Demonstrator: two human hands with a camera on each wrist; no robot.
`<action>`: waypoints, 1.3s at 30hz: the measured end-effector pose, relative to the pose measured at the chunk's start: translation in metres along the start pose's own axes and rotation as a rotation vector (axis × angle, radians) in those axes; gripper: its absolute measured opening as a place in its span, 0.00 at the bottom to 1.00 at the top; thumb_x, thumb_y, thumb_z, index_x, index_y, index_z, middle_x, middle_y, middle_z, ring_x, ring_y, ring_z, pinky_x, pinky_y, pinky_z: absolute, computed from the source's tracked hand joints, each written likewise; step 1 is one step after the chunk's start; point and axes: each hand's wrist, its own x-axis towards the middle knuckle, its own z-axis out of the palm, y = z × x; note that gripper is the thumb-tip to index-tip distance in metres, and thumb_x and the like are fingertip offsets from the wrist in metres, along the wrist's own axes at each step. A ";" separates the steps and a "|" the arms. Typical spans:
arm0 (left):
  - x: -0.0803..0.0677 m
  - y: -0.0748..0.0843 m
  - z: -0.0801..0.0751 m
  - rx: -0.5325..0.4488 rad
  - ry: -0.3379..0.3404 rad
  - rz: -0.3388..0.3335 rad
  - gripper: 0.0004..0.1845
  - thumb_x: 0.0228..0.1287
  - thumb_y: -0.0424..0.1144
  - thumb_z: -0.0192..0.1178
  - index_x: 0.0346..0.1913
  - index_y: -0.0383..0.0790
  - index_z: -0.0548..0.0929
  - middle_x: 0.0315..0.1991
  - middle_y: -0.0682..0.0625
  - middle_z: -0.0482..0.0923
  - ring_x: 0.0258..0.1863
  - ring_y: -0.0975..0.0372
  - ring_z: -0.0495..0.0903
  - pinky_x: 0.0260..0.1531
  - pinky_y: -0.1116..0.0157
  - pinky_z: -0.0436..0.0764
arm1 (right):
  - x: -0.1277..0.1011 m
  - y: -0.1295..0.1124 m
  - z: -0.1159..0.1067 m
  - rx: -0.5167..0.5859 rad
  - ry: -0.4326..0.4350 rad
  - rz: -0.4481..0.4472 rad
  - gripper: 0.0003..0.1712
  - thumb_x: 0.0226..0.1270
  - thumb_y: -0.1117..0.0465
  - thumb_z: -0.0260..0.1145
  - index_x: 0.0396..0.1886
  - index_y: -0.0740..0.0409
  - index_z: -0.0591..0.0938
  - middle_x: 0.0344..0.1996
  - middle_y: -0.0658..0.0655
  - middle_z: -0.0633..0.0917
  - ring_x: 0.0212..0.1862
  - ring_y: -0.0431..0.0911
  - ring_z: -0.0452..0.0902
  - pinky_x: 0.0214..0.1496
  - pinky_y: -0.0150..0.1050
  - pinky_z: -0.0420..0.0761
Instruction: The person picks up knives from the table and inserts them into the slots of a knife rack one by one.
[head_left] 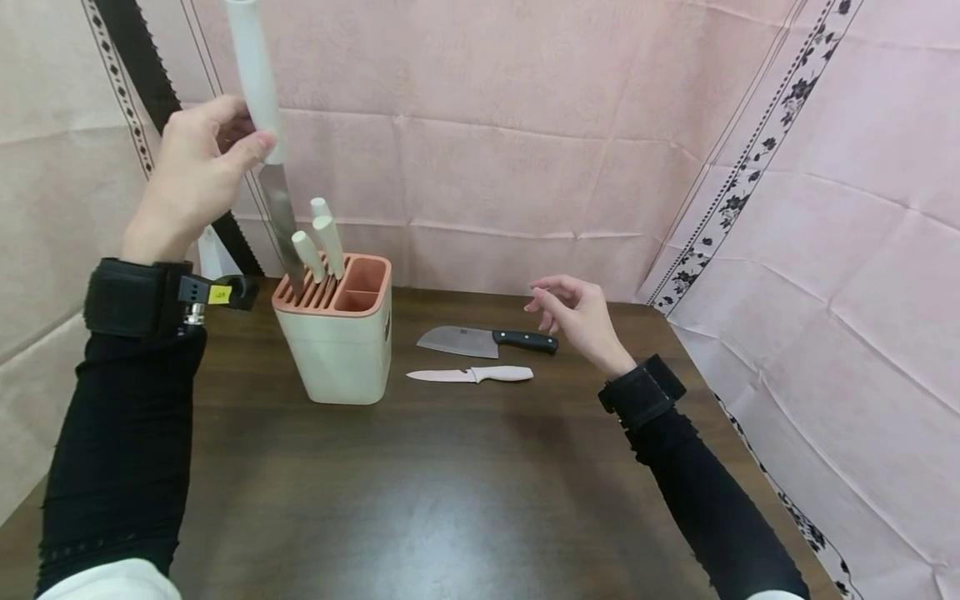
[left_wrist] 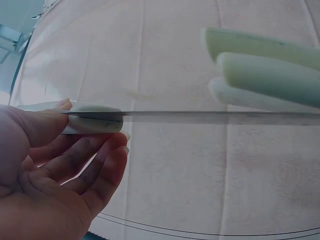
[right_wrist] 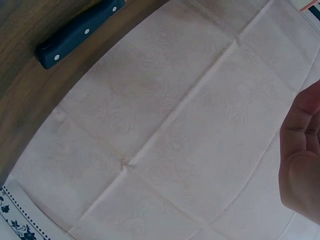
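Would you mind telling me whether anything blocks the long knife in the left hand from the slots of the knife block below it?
Nothing visible does. The long knife hangs blade-down with its tip at the slots of the knife block, just left of three white handles already seated there.

Glossy dark wood table [head_left: 450, 500], shiny metal knife blade [head_left: 279, 208], matt pink cloth backdrop [head_left: 525, 125]

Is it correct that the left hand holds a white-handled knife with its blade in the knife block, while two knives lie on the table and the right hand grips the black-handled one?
Not quite. In the head view the right hand hovers open above the black-handled knife, gripping nothing. The rest is right.
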 end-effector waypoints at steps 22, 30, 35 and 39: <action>0.000 -0.045 0.018 0.136 -0.100 -0.076 0.24 0.74 0.44 0.49 0.67 0.36 0.69 0.59 0.33 0.73 0.54 0.54 0.73 0.59 0.51 0.71 | 0.001 0.000 0.000 -0.009 -0.008 0.015 0.12 0.70 0.60 0.61 0.47 0.61 0.83 0.30 0.55 0.88 0.24 0.54 0.80 0.26 0.33 0.80; 0.002 -0.060 0.027 0.149 -0.188 -0.104 0.24 0.75 0.44 0.48 0.66 0.32 0.68 0.59 0.32 0.73 0.57 0.45 0.72 0.57 0.45 0.70 | -0.001 0.001 0.002 -0.006 -0.006 -0.005 0.12 0.70 0.58 0.61 0.43 0.62 0.83 0.33 0.70 0.86 0.24 0.54 0.79 0.25 0.32 0.79; 0.002 -0.068 0.033 0.158 -0.257 -0.114 0.23 0.75 0.42 0.48 0.64 0.30 0.68 0.59 0.29 0.72 0.59 0.40 0.72 0.58 0.41 0.69 | -0.003 0.002 0.003 -0.007 -0.016 -0.009 0.12 0.70 0.58 0.61 0.41 0.62 0.83 0.32 0.69 0.86 0.25 0.56 0.78 0.25 0.31 0.79; 0.004 -0.073 0.040 0.185 -0.308 -0.116 0.23 0.74 0.40 0.49 0.64 0.29 0.67 0.59 0.28 0.72 0.60 0.38 0.71 0.59 0.39 0.67 | -0.007 0.004 0.002 0.004 -0.006 -0.004 0.11 0.70 0.58 0.62 0.41 0.62 0.84 0.29 0.63 0.86 0.22 0.51 0.79 0.25 0.33 0.79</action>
